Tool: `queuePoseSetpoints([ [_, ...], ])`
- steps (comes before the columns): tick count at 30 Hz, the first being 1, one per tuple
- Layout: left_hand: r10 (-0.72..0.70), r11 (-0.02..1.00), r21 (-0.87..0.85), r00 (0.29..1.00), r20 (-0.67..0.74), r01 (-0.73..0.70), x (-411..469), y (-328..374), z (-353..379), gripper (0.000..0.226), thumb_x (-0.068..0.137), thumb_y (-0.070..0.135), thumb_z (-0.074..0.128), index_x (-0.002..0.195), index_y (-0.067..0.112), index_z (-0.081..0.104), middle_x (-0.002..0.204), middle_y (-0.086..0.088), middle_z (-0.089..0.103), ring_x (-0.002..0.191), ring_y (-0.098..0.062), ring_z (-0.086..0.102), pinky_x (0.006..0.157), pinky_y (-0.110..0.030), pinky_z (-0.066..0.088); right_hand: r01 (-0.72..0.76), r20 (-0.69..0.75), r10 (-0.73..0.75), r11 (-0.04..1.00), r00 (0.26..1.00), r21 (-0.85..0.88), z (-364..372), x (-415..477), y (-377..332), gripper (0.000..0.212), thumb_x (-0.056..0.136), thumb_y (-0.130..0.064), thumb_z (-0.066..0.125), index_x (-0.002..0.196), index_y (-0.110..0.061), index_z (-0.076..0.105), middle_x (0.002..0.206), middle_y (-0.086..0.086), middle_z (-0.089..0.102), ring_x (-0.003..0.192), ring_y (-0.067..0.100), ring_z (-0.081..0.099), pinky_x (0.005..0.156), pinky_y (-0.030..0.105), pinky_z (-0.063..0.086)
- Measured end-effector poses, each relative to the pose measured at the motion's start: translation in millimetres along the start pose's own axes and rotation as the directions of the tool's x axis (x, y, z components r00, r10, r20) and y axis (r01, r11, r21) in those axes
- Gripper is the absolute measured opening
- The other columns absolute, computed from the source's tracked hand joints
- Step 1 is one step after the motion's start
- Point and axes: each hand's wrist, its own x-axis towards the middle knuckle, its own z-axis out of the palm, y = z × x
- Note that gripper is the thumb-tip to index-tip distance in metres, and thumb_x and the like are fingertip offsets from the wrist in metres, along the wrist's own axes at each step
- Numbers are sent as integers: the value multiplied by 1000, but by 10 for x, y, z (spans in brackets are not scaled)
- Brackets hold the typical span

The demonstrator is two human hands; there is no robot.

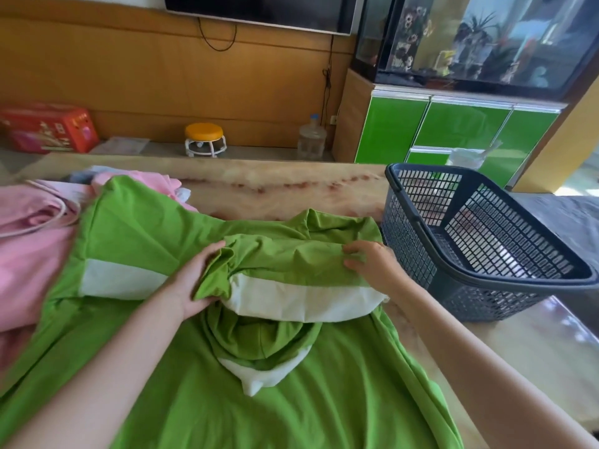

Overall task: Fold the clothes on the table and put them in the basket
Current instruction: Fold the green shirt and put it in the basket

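I stand at a pale stone-patterned table [259, 192] with a dark plastic basket [408, 251] on its right side. The basket has slotted walls, and I see no clothes in it.

Just left of the basket, a bright green top [291, 400] with white bands lies spread across the table, its lower part running toward me. Its hood sits bunched in the middle. A sleeve with a white band is folded across it, and the sleeve's end almost touches the basket wall.

My left hand [194, 280], farther from the basket, grips a gathered bunch of green cloth at the left end of that folded sleeve, thumb on top and fingers curled under. My right hand [372, 264], close beside the basket, pinches the green cloth at the right end of the fold, fingers bent onto the fabric. Both forearms are bare.

Far left of the basket, a heap of pink clothes [29, 254] lies unfolded, partly under the green top.

Beyond the basket stands a green-doored cabinet [460, 124] with a glass fish tank [486, 43] on top. On the floor to the left of the cabinet are a clear water bottle [311, 137], a small stool [205, 139] with a yellow seat, and a red box [48, 128].
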Motion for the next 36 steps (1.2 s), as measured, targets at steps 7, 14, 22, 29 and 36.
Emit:
queuePoseSetpoints([
  [7, -77, 953, 291, 997, -22, 80, 257, 22, -308, 41, 84, 51, 57, 104, 16, 63, 103, -7, 67, 95, -22, 62, 80, -34, 49, 26, 131, -30, 999, 991, 29, 207, 269, 71, 26, 96, -20, 54, 120, -21, 64, 125, 4, 60, 105, 19, 55, 92, 31, 45],
  [14, 205, 861, 494, 971, -126, -117, 531, -36, -241, 37, 84, 22, 69, 118, 10, 61, 113, -8, 65, 103, -25, 62, 97, -42, 48, -18, 108, 46, 968, 993, -250, 185, 663, 190, 45, 97, -22, 50, 140, -32, 42, 144, 7, 43, 133, 25, 36, 112, 36, 18],
  [22, 253, 908, 381, 954, -164, -175, 704, -2, -379, 19, 87, 19, 67, 105, 15, 63, 105, -9, 67, 99, -25, 63, 95, -40, 48, 19, 212, 78, 907, 974, -421, 154, 1065, 333, 21, 83, -46, 66, 67, -38, 54, 108, 4, 61, 127, 32, 35, 113, 52, 10],
  [29, 330, 900, 370, 916, -229, -232, 862, 73, -490, 12, 93, 17, 56, 83, 17, 62, 90, -7, 65, 88, -24, 59, 81, -34, 47, 138, -335, -157, 987, 929, -79, -13, 1140, 22, 16, 95, -27, 55, 102, -20, 67, 99, 3, 67, 112, 23, 49, 109, 32, 7],
  [36, 435, 797, 559, 858, -273, -227, 1223, 275, -612, 28, 97, 37, 48, 96, 14, 65, 114, -9, 64, 110, -27, 57, 97, -32, 42, 93, -288, -156, 970, 945, -223, 228, 1508, -188, 22, 98, -21, 49, 110, -14, 66, 102, 19, 63, 124, 25, 33, 109, 28, 2],
])
